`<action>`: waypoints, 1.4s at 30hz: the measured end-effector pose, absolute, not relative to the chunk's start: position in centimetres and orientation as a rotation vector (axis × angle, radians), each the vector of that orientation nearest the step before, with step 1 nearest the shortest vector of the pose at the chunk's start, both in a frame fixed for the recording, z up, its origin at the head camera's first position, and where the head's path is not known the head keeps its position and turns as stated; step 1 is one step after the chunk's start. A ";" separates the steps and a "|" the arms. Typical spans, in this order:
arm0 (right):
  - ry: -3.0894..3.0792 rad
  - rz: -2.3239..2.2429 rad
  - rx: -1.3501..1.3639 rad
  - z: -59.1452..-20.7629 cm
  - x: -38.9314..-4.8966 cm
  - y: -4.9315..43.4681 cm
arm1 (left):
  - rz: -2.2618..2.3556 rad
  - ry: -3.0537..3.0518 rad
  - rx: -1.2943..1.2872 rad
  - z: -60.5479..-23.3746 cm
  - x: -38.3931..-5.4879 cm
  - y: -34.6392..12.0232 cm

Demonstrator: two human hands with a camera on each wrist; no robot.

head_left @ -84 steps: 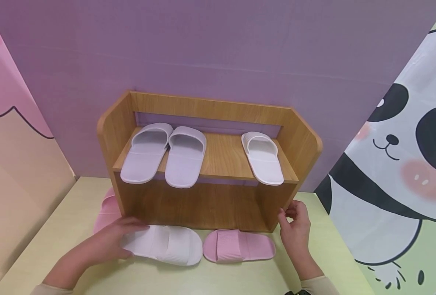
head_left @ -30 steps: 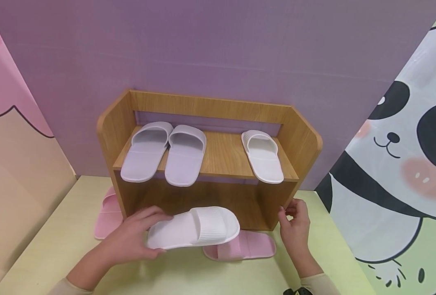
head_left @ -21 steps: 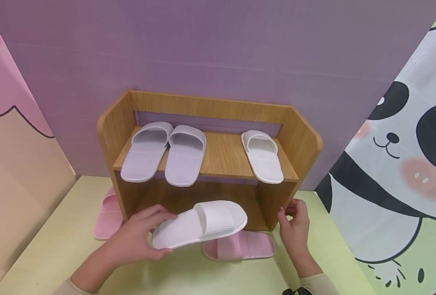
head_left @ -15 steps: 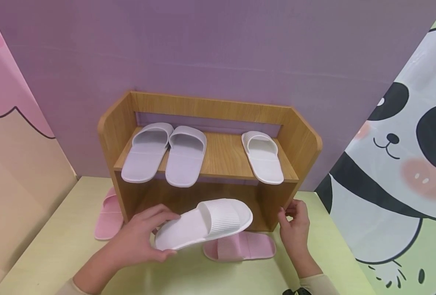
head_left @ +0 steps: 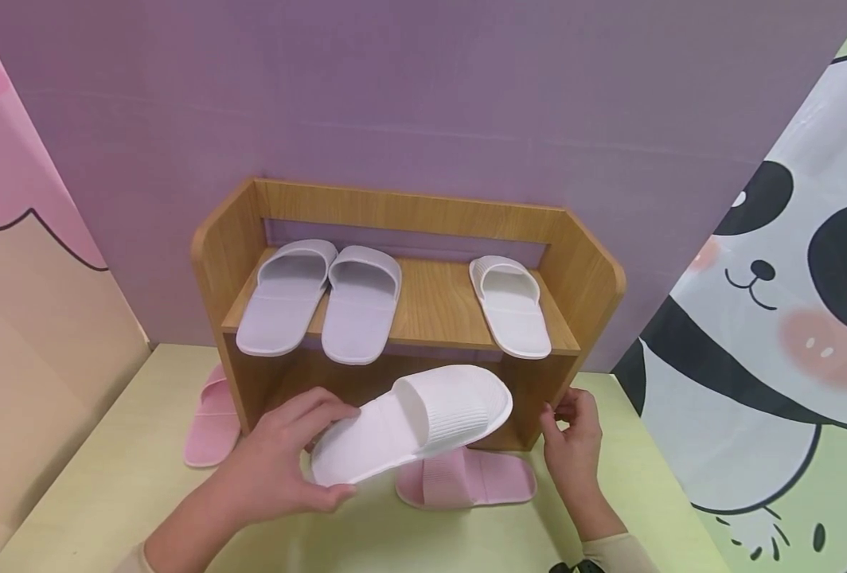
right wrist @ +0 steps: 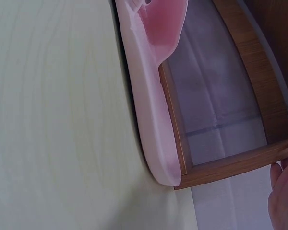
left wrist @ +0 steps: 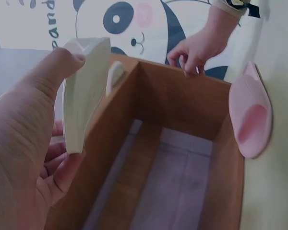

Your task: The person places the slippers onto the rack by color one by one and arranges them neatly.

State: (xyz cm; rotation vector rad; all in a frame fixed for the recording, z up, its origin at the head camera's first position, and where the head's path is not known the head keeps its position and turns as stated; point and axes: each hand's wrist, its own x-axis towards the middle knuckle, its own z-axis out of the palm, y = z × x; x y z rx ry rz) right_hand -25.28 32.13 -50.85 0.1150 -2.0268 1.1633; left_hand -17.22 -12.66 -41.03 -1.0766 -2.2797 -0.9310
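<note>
A white slipper (head_left: 388, 430) is held by its heel end in my left hand (head_left: 287, 454), thumb on one side and fingers on the other. Its ribbed toe strap points right and tilts up, in front of the lower opening of a wooden shoe rack (head_left: 438, 310). In the left wrist view the white slipper (left wrist: 89, 91) appears edge-on. My right hand (head_left: 574, 438) touches the front edge of the rack's right side panel with curled fingers and thumb. A pink slipper (head_left: 498, 477) lies on the table before the rack, partly covered by the white one.
On the rack's upper shelf stand two pale lilac slippers (head_left: 283, 306) at the left and another white slipper (head_left: 517, 314) at the right. A second pink slipper (head_left: 212, 426) lies beside the rack's left side. A purple wall (head_left: 423, 95) rises behind it.
My left hand has lifted the white slipper off the table and carried it right and upward, tilting its toe up. The right hand has stayed at the rack's side panel.
</note>
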 end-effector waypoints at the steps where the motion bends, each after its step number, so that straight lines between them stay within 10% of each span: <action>1: -2.028 1.161 0.117 -50.9 -25.3 32.1 | -0.933 -2.281 -1.065 -40.8 -17.0 -12.5; 42: -2.051 1.141 0.110 -50.9 -25.3 32.3 | -0.920 -2.266 -0.480 -32.5 -18.2 -5.1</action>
